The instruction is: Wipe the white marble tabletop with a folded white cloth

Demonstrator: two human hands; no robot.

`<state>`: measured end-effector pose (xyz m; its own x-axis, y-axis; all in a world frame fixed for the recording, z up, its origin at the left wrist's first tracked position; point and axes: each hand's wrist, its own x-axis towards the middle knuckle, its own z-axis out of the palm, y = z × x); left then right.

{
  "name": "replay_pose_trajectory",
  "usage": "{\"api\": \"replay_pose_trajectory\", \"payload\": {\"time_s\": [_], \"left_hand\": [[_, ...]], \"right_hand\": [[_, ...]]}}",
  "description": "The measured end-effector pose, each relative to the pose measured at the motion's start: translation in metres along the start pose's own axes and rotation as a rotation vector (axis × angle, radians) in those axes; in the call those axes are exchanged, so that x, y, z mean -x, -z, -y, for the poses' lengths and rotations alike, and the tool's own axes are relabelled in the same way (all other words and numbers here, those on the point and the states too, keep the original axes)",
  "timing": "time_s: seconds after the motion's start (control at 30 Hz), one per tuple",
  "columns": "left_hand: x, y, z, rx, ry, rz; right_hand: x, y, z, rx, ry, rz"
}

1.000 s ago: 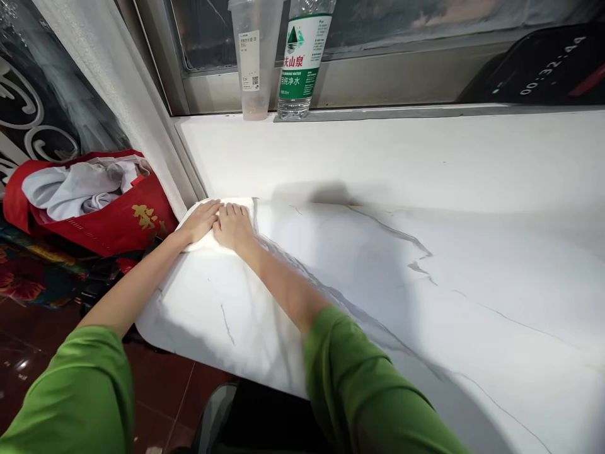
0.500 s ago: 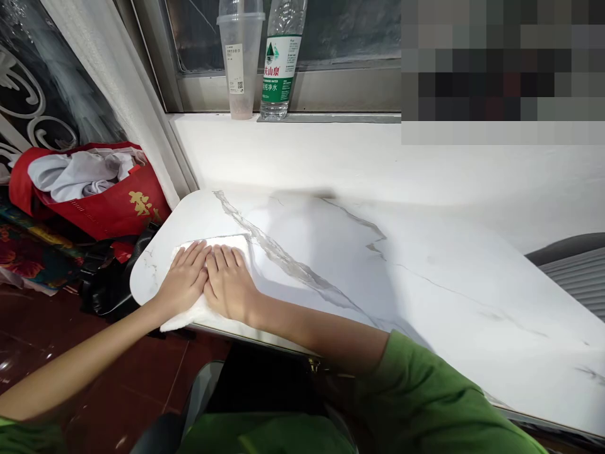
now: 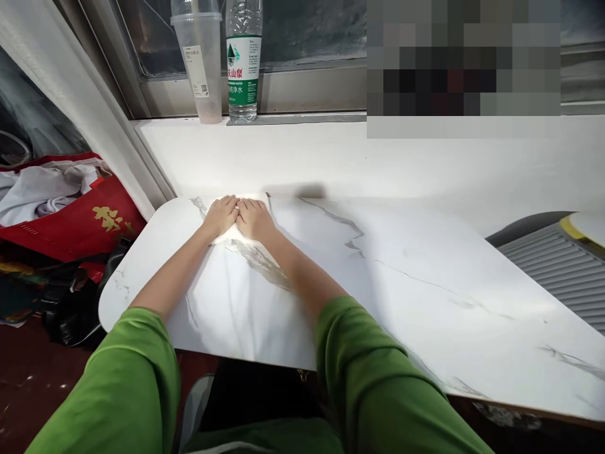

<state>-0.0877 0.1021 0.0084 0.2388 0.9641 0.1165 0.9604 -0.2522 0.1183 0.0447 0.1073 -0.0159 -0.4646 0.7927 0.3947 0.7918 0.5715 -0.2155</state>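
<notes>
My left hand (image 3: 220, 215) and my right hand (image 3: 256, 218) lie side by side, fingers stretched flat, pressing on a folded white cloth (image 3: 233, 235). The cloth rests at the far left edge of the white marble table (image 3: 425, 296), close to the windowsill. Most of the cloth is hidden under my palms. Both arms, in green sleeves, are reaching forward across the table.
A clear plastic cup (image 3: 201, 63) and a green-labelled water bottle (image 3: 242, 63) stand on the white windowsill (image 3: 331, 157). A red bag (image 3: 89, 221) with pale clothes and a black bag (image 3: 75, 302) sit on the floor at left. A grey ribbed surface (image 3: 558, 265) lies at right.
Both hands have pushed the cloth from the near left edge of the table away to its far edge. The view has shifted right.
</notes>
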Motion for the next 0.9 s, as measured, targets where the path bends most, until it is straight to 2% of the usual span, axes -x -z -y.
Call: {"api": "replay_pose_trajectory", "payload": {"time_s": [0.07, 0.13, 0.3, 0.43, 0.57, 0.67, 0.73, 0.8, 0.9], "left_hand": [[0.008, -0.001, -0.009, -0.005, -0.011, 0.004], [0.027, -0.001, -0.019, -0.003, -0.010, 0.002], [0.094, -0.002, -0.057, 0.021, 0.005, -0.015], [0.146, -0.003, -0.090, 0.025, -0.100, -0.064], [0.172, 0.001, -0.116, 0.061, -0.189, -0.049], [0.166, 0.002, -0.128, 0.092, -0.229, 0.010], [0.149, -0.001, -0.130, 0.108, -0.229, 0.032], [0.121, -0.005, -0.130, 0.119, -0.204, 0.038], [0.065, -0.012, -0.128, 0.127, -0.195, 0.032]], "right_hand": [[0.013, 0.005, -0.002, 0.006, 0.021, 0.000], [0.032, 0.012, 0.002, 0.017, 0.051, 0.011], [0.101, 0.039, 0.019, 0.018, 0.108, 0.036], [0.162, 0.063, 0.033, -0.017, 0.129, 0.013], [0.204, 0.081, 0.042, 0.004, 0.045, 0.031], [0.210, 0.088, 0.038, 0.023, -0.048, 0.071], [0.201, 0.088, 0.027, 0.011, -0.087, 0.097], [0.181, 0.085, 0.008, -0.008, -0.104, 0.103], [0.143, 0.078, -0.028, -0.014, -0.118, 0.073]]}}
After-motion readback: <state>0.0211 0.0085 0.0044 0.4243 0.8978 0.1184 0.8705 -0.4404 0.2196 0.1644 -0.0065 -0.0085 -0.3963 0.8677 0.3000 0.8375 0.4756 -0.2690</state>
